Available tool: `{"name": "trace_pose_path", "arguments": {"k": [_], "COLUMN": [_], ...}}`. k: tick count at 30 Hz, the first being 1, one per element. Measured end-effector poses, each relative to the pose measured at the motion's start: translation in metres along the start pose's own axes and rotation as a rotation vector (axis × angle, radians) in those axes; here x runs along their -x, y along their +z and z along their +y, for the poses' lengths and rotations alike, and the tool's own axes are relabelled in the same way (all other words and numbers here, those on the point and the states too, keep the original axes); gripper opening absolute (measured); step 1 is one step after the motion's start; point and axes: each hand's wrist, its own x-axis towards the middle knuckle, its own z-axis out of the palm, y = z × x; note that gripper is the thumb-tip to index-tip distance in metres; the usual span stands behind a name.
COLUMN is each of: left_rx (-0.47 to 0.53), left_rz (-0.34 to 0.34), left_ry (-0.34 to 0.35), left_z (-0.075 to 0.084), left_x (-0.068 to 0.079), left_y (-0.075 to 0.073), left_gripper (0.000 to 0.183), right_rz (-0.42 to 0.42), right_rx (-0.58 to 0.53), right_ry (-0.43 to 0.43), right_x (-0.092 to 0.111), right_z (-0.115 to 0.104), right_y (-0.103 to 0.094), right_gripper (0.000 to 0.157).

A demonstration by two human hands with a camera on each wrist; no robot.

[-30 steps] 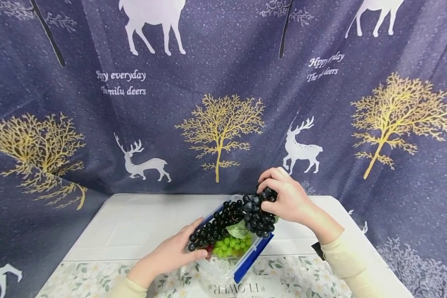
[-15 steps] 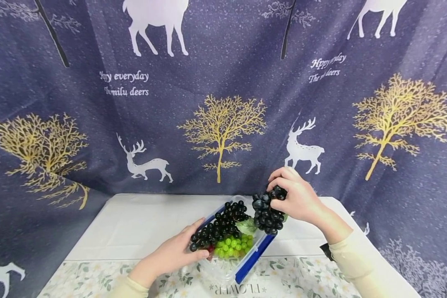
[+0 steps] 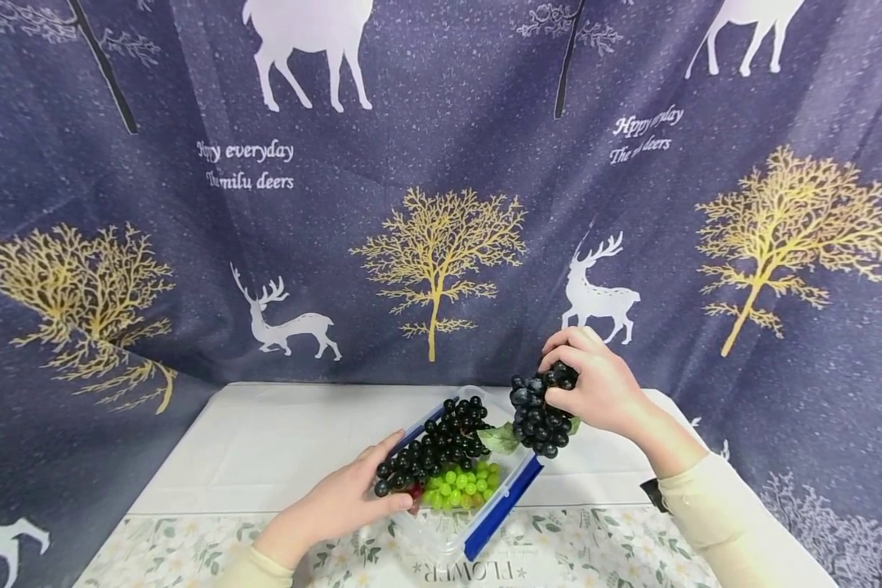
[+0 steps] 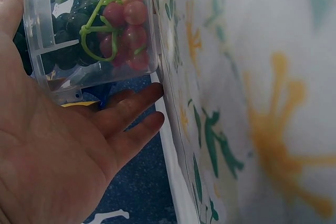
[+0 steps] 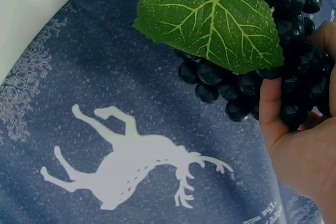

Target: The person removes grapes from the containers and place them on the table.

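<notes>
My right hand (image 3: 595,384) grips a bunch of black grapes (image 3: 540,425), raised over the right side of a clear plastic container (image 3: 429,535). A green leaf (image 5: 212,22) hangs from that bunch, large in the right wrist view. My left hand (image 3: 345,498) holds the container's left end, thumb on the near side and fingers on the far side. Inside lie another black grape bunch (image 3: 441,445), green grapes (image 3: 459,486) and red grapes (image 4: 128,30). Through the container's wall, the left wrist view shows the red grapes' green stem. Two of my left fingers (image 4: 136,140) stretch out below the container.
Blue flaps (image 3: 503,506) run along the container's long sides. The table carries a white cloth (image 3: 279,441) and a floral cloth (image 3: 184,547) in front. Behind it hangs a dark blue curtain (image 3: 441,122) with deer and trees.
My right hand has moved to the right with the black grapes, away from the bunch in the container. My left hand keeps its hold on the container.
</notes>
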Motion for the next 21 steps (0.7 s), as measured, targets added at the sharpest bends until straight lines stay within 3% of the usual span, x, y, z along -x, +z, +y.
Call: {"name": "trace_pose_path", "arguments": {"k": [9, 21], "left_rx": [0.047, 0.001], "left_rz": [-0.021, 0.0], "left_ry": [-0.028, -0.001], "left_z": [-0.001, 0.002], "left_x": [0.0, 0.001], "left_y": [0.0, -0.001], "left_gripper": [0.095, 0.096], "right_rz": [0.011, 0.01], "right_rx": [0.009, 0.014], "right_ry": [0.027, 0.041], "right_x": [0.002, 0.003], "right_z": [0.006, 0.012], "right_y": [-0.001, -0.009], "right_gripper": [0.028, 0.028]}}
